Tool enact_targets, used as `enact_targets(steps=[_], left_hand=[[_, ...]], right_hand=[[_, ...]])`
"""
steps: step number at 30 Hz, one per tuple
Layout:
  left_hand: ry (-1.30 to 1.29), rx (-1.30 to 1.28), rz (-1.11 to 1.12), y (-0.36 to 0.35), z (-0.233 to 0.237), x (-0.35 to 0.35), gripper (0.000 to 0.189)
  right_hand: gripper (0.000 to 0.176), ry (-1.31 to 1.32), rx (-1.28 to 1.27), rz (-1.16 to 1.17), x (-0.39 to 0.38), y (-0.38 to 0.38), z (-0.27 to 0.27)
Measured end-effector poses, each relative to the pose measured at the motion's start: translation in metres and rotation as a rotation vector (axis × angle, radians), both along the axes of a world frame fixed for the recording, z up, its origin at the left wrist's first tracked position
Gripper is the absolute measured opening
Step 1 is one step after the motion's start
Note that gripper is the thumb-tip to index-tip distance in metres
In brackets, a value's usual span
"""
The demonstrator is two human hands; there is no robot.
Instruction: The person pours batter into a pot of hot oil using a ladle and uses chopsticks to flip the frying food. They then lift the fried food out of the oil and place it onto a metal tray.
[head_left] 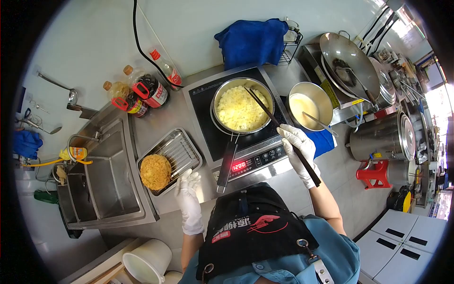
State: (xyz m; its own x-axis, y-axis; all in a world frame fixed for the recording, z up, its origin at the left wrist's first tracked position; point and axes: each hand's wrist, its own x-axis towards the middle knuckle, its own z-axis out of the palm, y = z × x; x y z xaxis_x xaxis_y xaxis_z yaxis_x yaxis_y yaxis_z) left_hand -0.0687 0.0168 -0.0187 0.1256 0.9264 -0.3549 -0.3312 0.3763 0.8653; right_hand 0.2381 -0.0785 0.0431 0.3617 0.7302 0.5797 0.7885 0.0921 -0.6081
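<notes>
My right hand (298, 146), in a white glove, is closed around long dark chopsticks (269, 113). Their tips reach into a steel pan (218, 116) of bubbling pale yellow food (239, 106). The pan sits on a black induction cooktop (201, 106), its handle (228, 161) pointing toward me. My left hand (189, 194), also gloved, is beside the right edge of a metal tray (195, 151); whether it touches the tray is unclear. Its fingers are bent and hold nothing that I can see. On the tray's wire rack lies a round golden fried piece (155, 172).
Right of the cooktop stands a pot (326, 102) of pale liquid with a spoon; a wok (350, 61) is beyond. Sauce bottles (150, 90) stand at the back left, near a sink (113, 175). A blue cloth (250, 42) hangs behind the cooktop.
</notes>
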Motion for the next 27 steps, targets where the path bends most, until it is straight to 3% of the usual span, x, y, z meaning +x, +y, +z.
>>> enact_targets(steps=[18, 27], left_hand=[[0.013, -0.038, 0.049, -0.002, 0.001, -0.002, 0.029], [0.002, -0.038, 0.044, -0.002, -0.001, -0.002, 0.029]], right_hand=[[0.027, -0.067, 0.003, 0.192, 0.002, 0.020, 0.006], [0.021, 0.097, 0.044, 0.044, 0.003, -0.002, 0.012]])
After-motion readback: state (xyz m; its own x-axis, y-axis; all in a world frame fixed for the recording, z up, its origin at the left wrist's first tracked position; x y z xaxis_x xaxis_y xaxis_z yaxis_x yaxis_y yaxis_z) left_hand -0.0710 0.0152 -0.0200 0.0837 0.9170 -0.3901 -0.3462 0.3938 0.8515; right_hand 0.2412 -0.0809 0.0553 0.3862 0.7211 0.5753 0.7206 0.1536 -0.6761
